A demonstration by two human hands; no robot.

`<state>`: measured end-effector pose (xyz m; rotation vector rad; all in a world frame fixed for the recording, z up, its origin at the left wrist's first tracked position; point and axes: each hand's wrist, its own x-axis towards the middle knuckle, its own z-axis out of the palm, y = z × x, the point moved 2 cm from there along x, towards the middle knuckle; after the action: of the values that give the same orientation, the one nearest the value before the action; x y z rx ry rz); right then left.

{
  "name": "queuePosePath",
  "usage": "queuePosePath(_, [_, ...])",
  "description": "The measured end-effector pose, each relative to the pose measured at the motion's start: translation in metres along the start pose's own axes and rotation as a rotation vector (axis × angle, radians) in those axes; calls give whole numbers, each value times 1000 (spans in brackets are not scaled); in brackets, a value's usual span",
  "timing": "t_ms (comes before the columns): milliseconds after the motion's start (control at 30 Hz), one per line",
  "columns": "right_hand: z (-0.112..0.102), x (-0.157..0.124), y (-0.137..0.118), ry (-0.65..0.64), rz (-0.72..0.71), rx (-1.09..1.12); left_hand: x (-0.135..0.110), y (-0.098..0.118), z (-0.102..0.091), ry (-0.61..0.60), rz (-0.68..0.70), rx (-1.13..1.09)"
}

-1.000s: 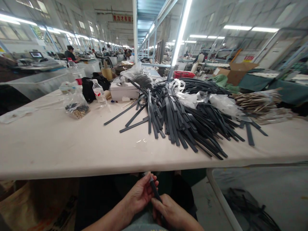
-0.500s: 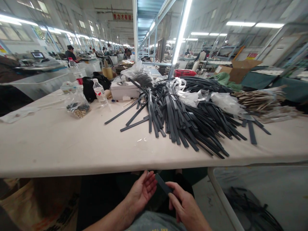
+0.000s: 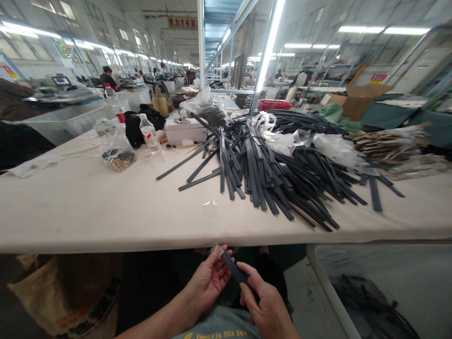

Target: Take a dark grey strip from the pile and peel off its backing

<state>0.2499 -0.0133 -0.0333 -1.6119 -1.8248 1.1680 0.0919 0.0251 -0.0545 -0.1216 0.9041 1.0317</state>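
Observation:
In front of the table's edge, my right hand (image 3: 259, 292) is closed round a dark grey flat strap (image 3: 232, 267), thumb on top. The strap slants up and left, its far end at the fingertips of my left hand (image 3: 211, 281). The left thumb and forefinger pinch a small whitish, see-through piece (image 3: 221, 252) against the strap's end; its exact kind is too small to make out. The other left fingers are loosely curled, palm up. A large heap of similar dark straps (image 3: 261, 174) lies on the table, some tied in bundles.
The cream-covered table (image 3: 116, 212) also holds a bag of small metal parts (image 3: 118, 157), a water bottle (image 3: 149, 134), a white box (image 3: 183, 129) and tan strips (image 3: 391, 143). At lower right stands a white bin (image 3: 323, 278) with dark straps; a printed sack (image 3: 67, 296) is lower left.
The strap's end has moved up and left to the left fingertips and now meets the whitish piece. My right hand has shifted slightly left with it. The view has tilted a little.

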Motion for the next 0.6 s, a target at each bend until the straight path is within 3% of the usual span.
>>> queuePosePath(400, [4,6,0,-46,77,146,6,-6,-6,-4,4,3])
queuePosePath(600, [-2,8,0,-47,57,67,7,-6,-10,36,22,11])
